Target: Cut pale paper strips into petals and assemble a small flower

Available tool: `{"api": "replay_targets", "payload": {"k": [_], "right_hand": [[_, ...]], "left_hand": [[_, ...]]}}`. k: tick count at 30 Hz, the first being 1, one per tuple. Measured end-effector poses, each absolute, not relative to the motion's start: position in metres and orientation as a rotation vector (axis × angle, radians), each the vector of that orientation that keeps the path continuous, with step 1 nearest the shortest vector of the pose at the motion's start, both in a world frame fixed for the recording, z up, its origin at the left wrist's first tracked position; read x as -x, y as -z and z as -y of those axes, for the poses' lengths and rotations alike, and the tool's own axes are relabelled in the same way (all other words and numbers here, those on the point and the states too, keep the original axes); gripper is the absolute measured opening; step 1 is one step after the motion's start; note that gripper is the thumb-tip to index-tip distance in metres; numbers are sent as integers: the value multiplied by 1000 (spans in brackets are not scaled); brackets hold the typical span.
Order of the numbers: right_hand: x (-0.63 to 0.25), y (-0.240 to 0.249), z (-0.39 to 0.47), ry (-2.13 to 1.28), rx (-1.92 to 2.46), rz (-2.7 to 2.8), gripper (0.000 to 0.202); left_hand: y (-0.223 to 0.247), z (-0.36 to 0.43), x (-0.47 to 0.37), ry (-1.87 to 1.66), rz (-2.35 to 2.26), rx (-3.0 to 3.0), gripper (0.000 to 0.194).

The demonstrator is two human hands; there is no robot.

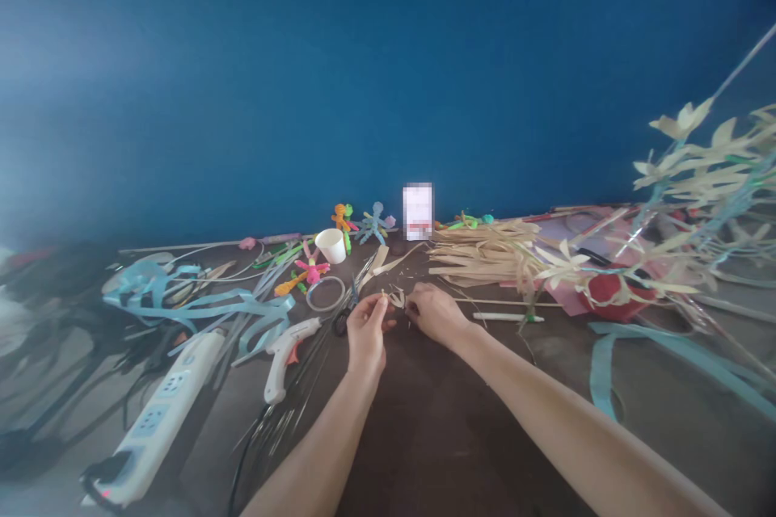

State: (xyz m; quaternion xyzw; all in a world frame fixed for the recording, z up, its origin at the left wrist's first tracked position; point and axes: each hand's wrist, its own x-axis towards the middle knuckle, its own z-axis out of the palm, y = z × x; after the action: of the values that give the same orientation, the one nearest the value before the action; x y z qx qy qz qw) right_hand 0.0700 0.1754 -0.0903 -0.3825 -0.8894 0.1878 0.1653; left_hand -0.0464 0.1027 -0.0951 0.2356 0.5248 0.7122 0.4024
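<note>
Between my hands is a small pale flower-like piece of dried strips [396, 299]. My left hand [367, 329] pinches its left side between thumb and fingers. My right hand [437, 312] is closed at its right side, with the fingertips partly hidden; whether they grip the same piece I cannot make out. Beyond the hands lie loose beige strips [391, 258]. Dark-handled scissors [340, 321] lie just left of my left hand, partly covered. A roll of clear tape [326, 293] rests behind them.
A white glue gun [284, 355] and a power strip [170, 412] lie at left, near blue ribbon [200, 303]. A white paper cup [331, 245] stands behind. Bundled beige strips [485, 258] spread at right, beside pale flowers [685, 121]. A blue wall [388, 73] rises behind the table.
</note>
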Motion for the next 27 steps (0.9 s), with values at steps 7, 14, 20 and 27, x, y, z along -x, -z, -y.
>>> {"api": "replay_targets", "payload": {"k": [7, 14, 20, 27], "right_hand": [[-84, 83, -178, -1125, 1067, 2142, 18], [-99, 81, -170, -2055, 972, 1357, 22], [-99, 81, -166, -2192, 905, 1172, 24], [-97, 83, -164, -2103, 890, 1224, 28]], "left_hand": [[98, -102, 43, -1669, -1328, -671, 29], [99, -98, 34, -1467, -1245, -751, 25], [95, -97, 32, -1415, -1215, -762, 23], [92, -96, 28, -1362, -1224, -765, 26]]}}
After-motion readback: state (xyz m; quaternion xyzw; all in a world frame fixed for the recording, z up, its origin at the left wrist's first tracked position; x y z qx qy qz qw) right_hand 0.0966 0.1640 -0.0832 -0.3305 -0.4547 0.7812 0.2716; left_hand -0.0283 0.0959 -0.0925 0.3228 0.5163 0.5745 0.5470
